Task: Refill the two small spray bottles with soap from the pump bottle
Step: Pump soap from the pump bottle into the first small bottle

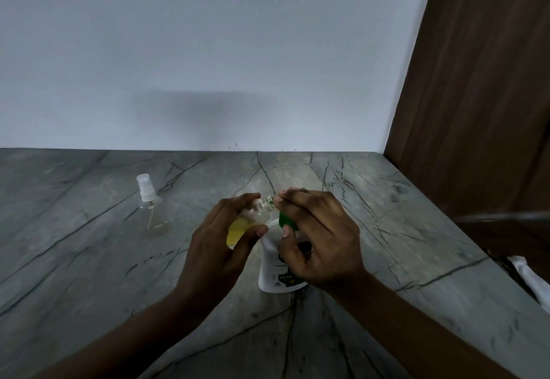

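My left hand [220, 247] grips a small clear spray bottle [244, 224] without its cap, tilted, with yellow soap in its lower part. Its open neck touches the nozzle of the green pump head [286, 221]. My right hand [315, 235] rests on that pump head, fingers curled over it. The white pump bottle [272, 262] stands upright on the counter below my right hand, partly hidden by it. A second small clear spray bottle [151, 209] with a white sprayer cap stands alone to the left and looks almost empty.
The grey marble counter [89, 274] runs to a white wall at the back. A brown wooden panel [482, 96] rises on the right. A white object [529, 277] lies past the counter's right edge.
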{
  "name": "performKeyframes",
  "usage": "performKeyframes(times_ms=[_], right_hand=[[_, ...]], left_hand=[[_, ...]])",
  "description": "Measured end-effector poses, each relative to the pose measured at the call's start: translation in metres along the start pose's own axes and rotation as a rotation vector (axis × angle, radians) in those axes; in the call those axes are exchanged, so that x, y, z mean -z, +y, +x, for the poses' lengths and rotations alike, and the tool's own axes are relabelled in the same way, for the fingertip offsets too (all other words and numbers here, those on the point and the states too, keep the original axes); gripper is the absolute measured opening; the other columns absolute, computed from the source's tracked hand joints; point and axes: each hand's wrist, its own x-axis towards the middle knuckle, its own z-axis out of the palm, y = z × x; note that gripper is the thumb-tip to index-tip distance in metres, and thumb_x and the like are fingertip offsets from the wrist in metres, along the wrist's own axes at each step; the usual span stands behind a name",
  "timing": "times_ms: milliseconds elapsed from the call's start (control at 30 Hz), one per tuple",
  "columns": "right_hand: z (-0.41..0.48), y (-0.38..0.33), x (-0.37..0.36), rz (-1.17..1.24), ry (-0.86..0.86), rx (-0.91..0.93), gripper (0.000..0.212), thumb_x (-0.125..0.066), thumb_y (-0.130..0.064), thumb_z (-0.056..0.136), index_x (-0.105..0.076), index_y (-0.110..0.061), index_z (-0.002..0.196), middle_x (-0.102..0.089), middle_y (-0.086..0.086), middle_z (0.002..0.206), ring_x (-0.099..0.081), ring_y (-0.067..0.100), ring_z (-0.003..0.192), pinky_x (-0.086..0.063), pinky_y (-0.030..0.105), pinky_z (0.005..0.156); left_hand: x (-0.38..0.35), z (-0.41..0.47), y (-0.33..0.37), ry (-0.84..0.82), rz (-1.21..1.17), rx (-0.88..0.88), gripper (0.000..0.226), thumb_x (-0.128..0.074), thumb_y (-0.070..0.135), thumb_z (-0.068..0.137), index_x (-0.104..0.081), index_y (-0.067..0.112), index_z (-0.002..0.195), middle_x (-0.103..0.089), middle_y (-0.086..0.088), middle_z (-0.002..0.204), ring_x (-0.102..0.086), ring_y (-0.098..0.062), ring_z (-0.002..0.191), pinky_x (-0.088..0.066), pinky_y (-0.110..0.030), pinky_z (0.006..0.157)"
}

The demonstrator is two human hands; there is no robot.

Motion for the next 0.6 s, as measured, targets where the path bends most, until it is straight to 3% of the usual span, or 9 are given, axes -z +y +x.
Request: performKeyframes(times_ms=[333,600], right_hand=[[-0.002,0.001,-0.003,-0.022,-0.031,-0.019,0.030,-0.054,-0.014,0.081,-0.072,0.002,0.099,-0.070,0.012,0.100,-0.060,0.020,0.095,-0.042,0.016,0.087],[0.006,0.002,0.000,-0.030,-0.040,0.003,0.030,-0.053,-0.010,0.082,-0.070,0.003,0.103,-0.069,0.015,0.104,-0.057,0.022,0.100,-0.043,0.019,0.088]], left_hand=[[-0.002,-0.004,-0.001,-0.007,0.006,0.020,0.039,-0.055,0.041,0.083,-0.048,0.034,0.120,-0.052,0.024,0.104,-0.052,0.013,0.096,-0.041,-0.003,0.075],[0.000,0.002,0.003,0.019,-0.023,0.032,0.039,-0.055,0.045,0.082,-0.049,0.033,0.118,-0.054,0.024,0.103,-0.054,0.011,0.096,-0.042,-0.004,0.074]])
